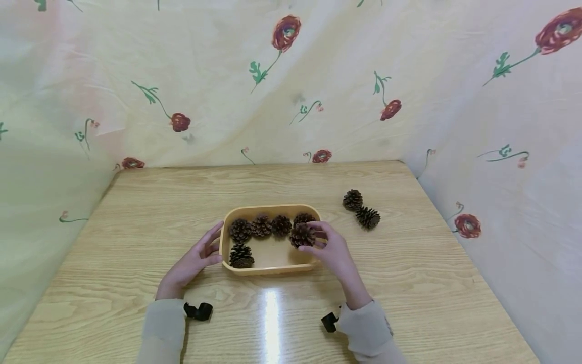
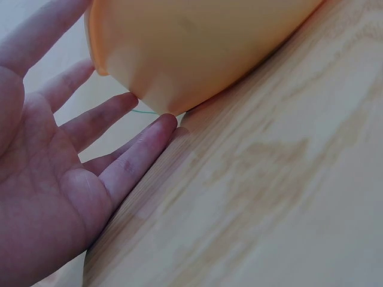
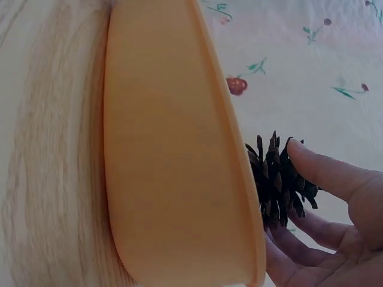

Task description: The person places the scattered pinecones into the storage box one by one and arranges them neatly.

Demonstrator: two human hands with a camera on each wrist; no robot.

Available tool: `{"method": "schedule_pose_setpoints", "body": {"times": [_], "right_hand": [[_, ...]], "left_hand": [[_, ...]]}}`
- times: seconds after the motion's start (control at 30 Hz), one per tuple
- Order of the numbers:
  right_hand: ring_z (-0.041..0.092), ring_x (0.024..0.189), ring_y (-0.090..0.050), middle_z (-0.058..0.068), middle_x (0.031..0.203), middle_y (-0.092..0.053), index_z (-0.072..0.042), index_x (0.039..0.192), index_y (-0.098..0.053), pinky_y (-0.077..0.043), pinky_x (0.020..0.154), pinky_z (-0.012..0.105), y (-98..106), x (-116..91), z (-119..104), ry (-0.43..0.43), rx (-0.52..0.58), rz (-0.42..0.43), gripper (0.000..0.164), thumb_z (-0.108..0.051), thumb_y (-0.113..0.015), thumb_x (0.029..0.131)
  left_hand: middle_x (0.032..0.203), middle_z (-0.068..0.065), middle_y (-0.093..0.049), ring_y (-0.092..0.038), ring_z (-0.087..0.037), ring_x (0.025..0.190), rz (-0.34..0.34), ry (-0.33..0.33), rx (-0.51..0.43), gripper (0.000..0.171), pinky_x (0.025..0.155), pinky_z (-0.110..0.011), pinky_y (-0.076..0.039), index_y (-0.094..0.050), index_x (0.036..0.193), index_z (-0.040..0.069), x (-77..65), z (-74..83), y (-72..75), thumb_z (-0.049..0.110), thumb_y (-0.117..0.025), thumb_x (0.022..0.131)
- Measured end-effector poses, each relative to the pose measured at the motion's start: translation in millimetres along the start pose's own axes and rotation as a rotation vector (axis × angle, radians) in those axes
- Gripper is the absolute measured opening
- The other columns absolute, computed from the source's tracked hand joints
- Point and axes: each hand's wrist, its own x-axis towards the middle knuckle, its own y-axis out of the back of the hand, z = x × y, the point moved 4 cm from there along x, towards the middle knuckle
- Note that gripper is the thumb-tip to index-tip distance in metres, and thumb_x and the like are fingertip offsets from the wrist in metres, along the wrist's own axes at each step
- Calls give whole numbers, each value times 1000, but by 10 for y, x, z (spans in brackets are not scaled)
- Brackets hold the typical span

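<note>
An orange-yellow plastic basin [image 1: 268, 271] with rounded corners stands on the table, several brown pine cones [image 1: 261, 226] lying inside along its far wall and left end. My right hand [image 1: 334, 250] holds another pine cone [image 1: 302, 236] between thumb and fingers, over the basin's right end. In the right wrist view that held pine cone [image 3: 281, 179] shows just past the basin's rim [image 3: 230, 119]. My left hand [image 1: 195, 260] is at the basin's left end, fingers spread and fairly straight. Its fingertips [image 2: 164, 125] reach the basin's outer wall [image 2: 197, 48].
Two more pine cones [image 1: 352, 200] [image 1: 368, 218] lie together on the wooden table [image 1: 432, 283], right of the basin and farther back. Flowered cloth [image 1: 218, 76] hangs behind the table and along both sides. A black wrist camera [image 1: 200, 311] sits at each sleeve.
</note>
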Motion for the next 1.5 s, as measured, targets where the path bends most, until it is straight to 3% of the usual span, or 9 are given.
{"method": "schedule_pose_setpoints", "body": {"times": [0.27,0.53,0.93,1.07,1.13,1.2,1.33,1.5], "right_hand": [[33,119,-57,16,127,-59,-6,128,-58,-51,98,39,-248,32,-3,38,-6,-55,57,-5,-80,76],[36,119,-58,14,138,-54,-9,128,-58,-53,95,41,-425,54,-26,35,-100,-126,58,-11,-82,76],[32,110,-64,13,132,-59,-16,128,-59,-56,85,40,-609,123,-37,58,-245,-270,56,-21,-82,77],[25,89,-67,13,134,-58,-17,130,-58,-54,80,38,-657,159,-33,56,-251,-308,57,-22,-81,79],[22,87,-66,12,133,-58,-17,130,-58,-53,82,39,-686,178,-32,62,-262,-324,57,-24,-81,79],[24,91,-65,12,132,-59,-16,130,-57,-51,87,43,-712,193,-34,72,-280,-337,57,-25,-81,79],[32,115,-59,13,130,-61,-11,128,-59,-49,95,48,-748,197,-63,113,-306,-343,56,-23,-81,78],[29,108,-63,14,118,-66,-4,122,-60,-52,92,40,-784,202,-80,158,-295,-354,51,-16,-81,78]], "left_hand": [[163,-18,-4,-18,-49,144,-6,-14,1,82,98,-14,-41,-8,158,25,-5,-54,2,7,-59,95],[163,-18,-4,-18,-49,144,-13,-31,3,82,98,-14,-41,-8,158,25,-11,-93,6,7,-58,95],[163,-18,-5,-20,-49,143,-3,-29,6,82,98,-15,-42,-9,158,25,-8,-117,-23,5,-58,95],[163,-17,-5,-20,-49,143,1,-27,9,81,98,-14,-41,-9,157,26,-9,-118,-27,5,-58,95],[163,-17,-5,-20,-49,143,3,-25,9,82,98,-14,-41,-9,157,26,-10,-115,-25,5,-58,95],[163,-17,-5,-20,-49,143,3,-25,8,82,98,-14,-41,-9,157,26,-9,-114,-24,5,-58,95],[163,-17,-5,-19,-49,143,0,-27,7,82,98,-15,-42,-9,157,26,-5,-117,-22,4,-57,95],[163,-17,-6,-20,-49,143,1,-26,5,81,98,-15,-42,-9,157,26,-4,-123,-18,3,-56,96]]}}
